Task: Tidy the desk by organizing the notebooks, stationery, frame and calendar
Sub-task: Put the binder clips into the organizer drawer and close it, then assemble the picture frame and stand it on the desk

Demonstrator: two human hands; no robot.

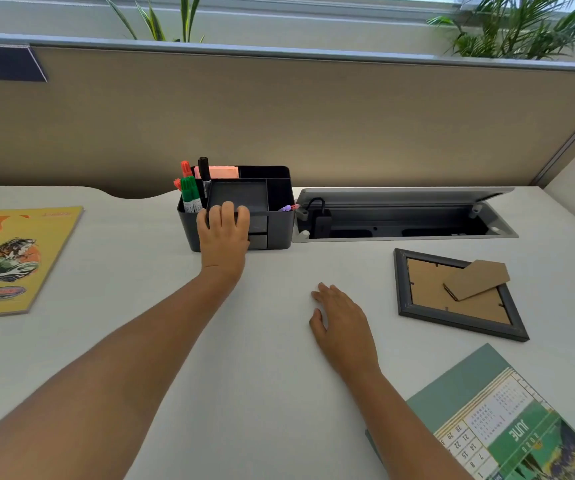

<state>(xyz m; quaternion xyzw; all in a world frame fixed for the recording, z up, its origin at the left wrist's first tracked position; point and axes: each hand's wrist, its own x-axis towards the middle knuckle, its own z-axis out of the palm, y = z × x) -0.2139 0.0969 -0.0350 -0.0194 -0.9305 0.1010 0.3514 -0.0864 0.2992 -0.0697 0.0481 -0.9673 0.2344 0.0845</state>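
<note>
While R hand [343,318] lies flat, L hand [224,233] grip curls, seemingly clamped, on organizer [279,216] front rim.

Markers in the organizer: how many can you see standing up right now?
4: two green markers in front, a red marker behind them and a black marker beside it, all in the organizer's left compartment. Others may be hidden.

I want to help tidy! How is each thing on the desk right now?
Organizer: upright, left hand grips its front rim.
Markers: standing inside.
Frame: face down.
Calendar: lying flat.
Notebook: closed, flat.
Cable hatch: open.
Right hand: flat on desk.
</note>
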